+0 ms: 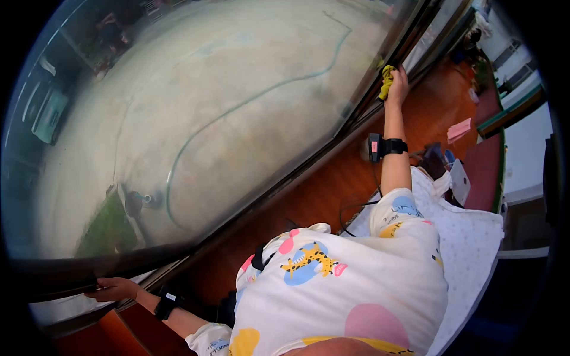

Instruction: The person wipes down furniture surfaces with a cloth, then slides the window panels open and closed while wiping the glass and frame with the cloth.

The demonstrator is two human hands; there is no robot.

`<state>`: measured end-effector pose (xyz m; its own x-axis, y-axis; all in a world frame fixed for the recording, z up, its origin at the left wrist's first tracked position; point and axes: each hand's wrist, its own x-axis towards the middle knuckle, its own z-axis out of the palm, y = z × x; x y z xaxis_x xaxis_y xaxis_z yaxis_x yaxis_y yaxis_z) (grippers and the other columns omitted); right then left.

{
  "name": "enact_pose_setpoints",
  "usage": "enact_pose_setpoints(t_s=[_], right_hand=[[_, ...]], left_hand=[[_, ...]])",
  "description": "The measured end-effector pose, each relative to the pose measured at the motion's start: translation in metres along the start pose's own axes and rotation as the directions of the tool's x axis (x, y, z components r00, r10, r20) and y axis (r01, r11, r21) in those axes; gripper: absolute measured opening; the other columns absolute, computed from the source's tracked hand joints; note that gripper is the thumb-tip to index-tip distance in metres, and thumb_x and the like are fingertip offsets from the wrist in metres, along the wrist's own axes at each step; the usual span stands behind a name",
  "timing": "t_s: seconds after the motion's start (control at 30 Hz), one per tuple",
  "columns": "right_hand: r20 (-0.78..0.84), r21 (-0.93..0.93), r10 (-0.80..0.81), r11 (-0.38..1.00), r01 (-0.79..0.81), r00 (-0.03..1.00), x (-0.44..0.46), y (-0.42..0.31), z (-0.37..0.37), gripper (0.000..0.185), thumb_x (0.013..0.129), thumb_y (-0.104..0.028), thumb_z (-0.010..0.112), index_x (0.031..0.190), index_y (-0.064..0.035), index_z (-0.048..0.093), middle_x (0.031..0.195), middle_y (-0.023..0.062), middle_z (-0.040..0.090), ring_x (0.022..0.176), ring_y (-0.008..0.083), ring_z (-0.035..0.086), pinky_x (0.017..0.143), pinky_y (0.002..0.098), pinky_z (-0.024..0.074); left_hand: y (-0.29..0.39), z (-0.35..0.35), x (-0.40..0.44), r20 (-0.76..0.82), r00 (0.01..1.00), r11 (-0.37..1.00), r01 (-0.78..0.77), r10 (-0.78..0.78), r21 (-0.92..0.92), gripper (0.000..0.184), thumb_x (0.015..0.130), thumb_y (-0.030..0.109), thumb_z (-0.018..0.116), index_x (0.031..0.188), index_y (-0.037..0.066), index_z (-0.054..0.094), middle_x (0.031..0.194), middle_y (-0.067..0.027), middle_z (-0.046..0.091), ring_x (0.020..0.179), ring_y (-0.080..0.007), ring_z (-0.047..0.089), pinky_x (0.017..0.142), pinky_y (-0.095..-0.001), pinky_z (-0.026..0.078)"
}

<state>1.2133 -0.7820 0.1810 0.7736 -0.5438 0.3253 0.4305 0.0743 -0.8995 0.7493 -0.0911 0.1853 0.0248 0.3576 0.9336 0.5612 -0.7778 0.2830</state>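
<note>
My right hand [398, 88], arm stretched out, is closed around a crumpled yellow-green cloth [386, 82]. The cloth is at the dark frame beside a large window pane [255, 118]. At the lower left, my left hand [117, 289] grips the edge of the dark window frame [65, 274], thumb on one side and fingers on the other; part of the fingertips is hard to make out. Black straps with small devices are on both of my wrists.
Through the glass show pale ground, a long hose [261, 91], a green patch [107, 228] and a parked vehicle [50, 115]. Inside are a reddish-brown wood floor [442, 101], a pink paper-like item [459, 130], a white patterned cloth [466, 237] and a black cable [356, 205] near my body.
</note>
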Motion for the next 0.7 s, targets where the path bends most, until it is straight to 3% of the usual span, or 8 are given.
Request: enact_pose_setpoints(t_s=[0.03, 0.1, 0.17, 0.2, 0.33, 0.43, 0.53, 0.7], right_hand=[[-0.047, -0.166, -0.196, 0.968, 0.186, 0.979, 0.007, 0.015, -0.006, 0.050, 0.084, -0.012, 0.051, 0.134, -0.0070, 0.053, 0.099, 0.0069, 0.062, 0.070, 0.0140, 0.058, 0.059, 0.0270, 0.0484], [-0.056, -0.343, -0.381, 0.875, 0.341, 0.923, 0.005, 0.016, -0.009, 0.048, 0.084, -0.012, 0.051, 0.133, -0.0074, 0.055, 0.095, 0.0064, 0.062, 0.068, 0.0127, 0.058, 0.058, 0.0261, 0.0477], [0.007, -0.016, -0.015, 1.000, 0.016, 1.000, -0.022, -0.021, 0.006, 0.049, 0.084, -0.011, 0.051, 0.133, -0.0057, 0.055, 0.092, 0.0064, 0.062, 0.066, 0.0129, 0.057, 0.058, 0.0260, 0.0467], [0.012, -0.025, 0.038, 0.999, -0.037, 0.999, -0.019, -0.022, 0.003, 0.047, 0.084, -0.011, 0.051, 0.130, -0.0029, 0.056, 0.093, 0.0073, 0.063, 0.066, 0.0138, 0.057, 0.058, 0.0260, 0.0471], [0.109, -0.010, 0.047, 0.999, -0.046, 0.993, -0.006, -0.024, -0.010, 0.042, 0.084, -0.011, 0.050, 0.125, 0.0001, 0.057, 0.092, 0.0087, 0.063, 0.067, 0.0149, 0.059, 0.060, 0.0264, 0.0490], [0.117, 0.056, 0.092, 0.994, -0.099, 0.989, -0.007, -0.025, -0.007, 0.042, 0.084, -0.011, 0.050, 0.124, 0.0009, 0.056, 0.092, 0.0091, 0.063, 0.068, 0.0156, 0.060, 0.060, 0.0268, 0.0501], [0.154, 0.044, 0.089, 0.994, -0.097, 0.984, -0.020, -0.023, -0.005, 0.042, 0.084, -0.010, 0.051, 0.124, 0.0023, 0.054, 0.093, 0.0099, 0.063, 0.070, 0.0160, 0.061, 0.062, 0.0276, 0.0512], [0.163, 0.046, 0.064, 0.996, -0.072, 0.985, -0.057, -0.035, 0.009, 0.040, 0.086, -0.008, 0.051, 0.124, 0.0013, 0.055, 0.096, 0.0104, 0.063, 0.074, 0.0164, 0.061, 0.065, 0.0276, 0.0513]], left_hand=[[-0.010, 0.000, -0.001, -0.016, 1.000, 0.999, -0.019, 0.020, 0.030, 0.072, 0.099, 0.052, 0.037, 0.137, -0.009, 0.033, 0.100, -0.0209, 0.058, 0.090, -0.0381, 0.055, 0.075, -0.0461, 0.044], [-0.011, -0.001, -0.001, -0.042, 0.997, 0.997, -0.056, 0.059, 0.050, 0.071, 0.099, 0.052, 0.037, 0.135, -0.009, 0.035, 0.097, -0.0210, 0.059, 0.084, -0.0388, 0.057, 0.071, -0.0461, 0.045], [-0.006, -0.005, 0.003, -0.041, 0.986, 0.978, -0.152, 0.159, 0.141, 0.068, 0.101, 0.046, 0.037, 0.132, -0.015, 0.036, 0.098, -0.0292, 0.058, 0.087, -0.0435, 0.061, 0.071, -0.0482, 0.048], [0.002, -0.006, 0.004, -0.030, 0.992, 0.988, -0.116, 0.120, 0.098, 0.068, 0.101, 0.046, 0.037, 0.133, -0.015, 0.036, 0.105, -0.0310, 0.056, 0.090, -0.0437, 0.059, 0.074, -0.0493, 0.047], [-0.013, -0.004, 0.001, -0.050, 0.985, 0.984, -0.163, 0.166, 0.067, 0.069, 0.100, 0.046, 0.038, 0.135, -0.014, 0.034, 0.108, -0.0294, 0.055, 0.090, -0.0424, 0.059, 0.073, -0.0476, 0.048], [-0.015, -0.006, 0.001, 0.012, 0.999, 0.990, -0.044, 0.043, 0.134, 0.071, 0.100, 0.048, 0.036, 0.138, -0.012, 0.031, 0.106, -0.0261, 0.053, 0.091, -0.0395, 0.057, 0.075, -0.0448, 0.049], [-0.041, -0.005, 0.008, -0.035, 0.993, 0.980, -0.101, 0.109, 0.169, 0.070, 0.099, 0.051, 0.036, 0.132, -0.011, 0.037, 0.099, -0.0266, 0.056, 0.085, -0.0404, 0.060, 0.070, -0.0458, 0.049], [-0.047, -0.015, 0.037, -0.016, 0.995, 0.994, -0.095, 0.096, 0.059, 0.073, 0.095, 0.061, 0.037, 0.111, -0.009, 0.047, 0.069, -0.0195, 0.062, 0.063, -0.0407, 0.065, 0.051, -0.0451, 0.049]])
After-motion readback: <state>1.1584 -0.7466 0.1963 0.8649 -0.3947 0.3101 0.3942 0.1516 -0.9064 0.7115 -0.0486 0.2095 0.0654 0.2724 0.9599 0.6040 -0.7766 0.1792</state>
